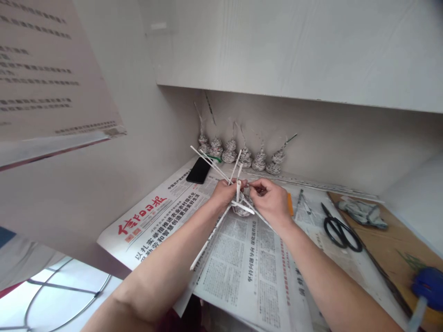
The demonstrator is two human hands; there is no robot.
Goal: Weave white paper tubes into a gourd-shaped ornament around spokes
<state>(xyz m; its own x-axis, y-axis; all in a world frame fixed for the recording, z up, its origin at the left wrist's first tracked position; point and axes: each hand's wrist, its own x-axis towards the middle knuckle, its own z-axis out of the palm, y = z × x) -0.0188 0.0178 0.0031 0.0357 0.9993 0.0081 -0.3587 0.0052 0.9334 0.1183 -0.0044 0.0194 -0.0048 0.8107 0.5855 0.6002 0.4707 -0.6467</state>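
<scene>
Newspaper point(238, 263) spreads nearest, probably for protection; scissors point(337, 230) lie right, within reach. At centre, the left hand point(226, 191) grasps a paper-stick weaving point(242, 210), seemingly steadying it; the right hand point(272, 199) pinches at its top (on what, I cannot tell). Far, six woven gourds point(230, 152) stand apparently out of the way.

Craft workspace, newspaper point(235, 276), scissors point(334, 220), white rods point(211, 237)
</scene>
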